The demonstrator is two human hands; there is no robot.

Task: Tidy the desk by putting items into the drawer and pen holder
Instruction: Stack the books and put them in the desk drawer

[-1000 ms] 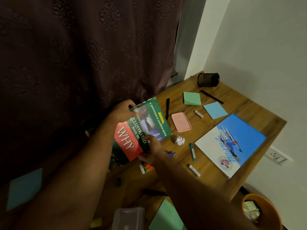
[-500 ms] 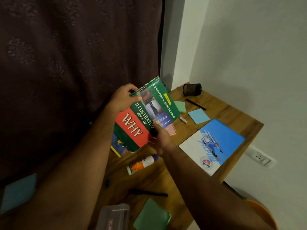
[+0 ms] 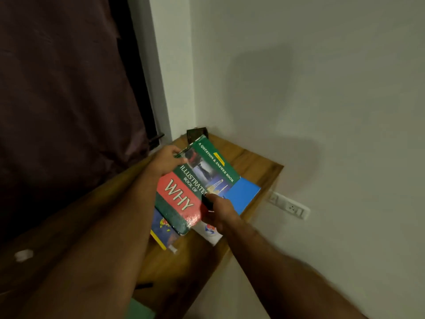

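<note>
The left hand grips the far left corner of the green book, thumb on the cover and fingers curled behind it. The book is held above the desk, tilted, cover toward the camera, its long axis running from near-left to far-right. Past its far corner, the dark pen holder stands at the desk's back corner, mostly hidden by the book. At the book's near right edge the right hand pinches the cover while also holding a black pen; how tightly is hard to tell. Right of the book, a blue notebook lies flat on the desk. With 2 hands on opposite corners, the book seems ready to go toward the drawer, which is not in view; the right hand is nearer the pen holder's side.
</note>
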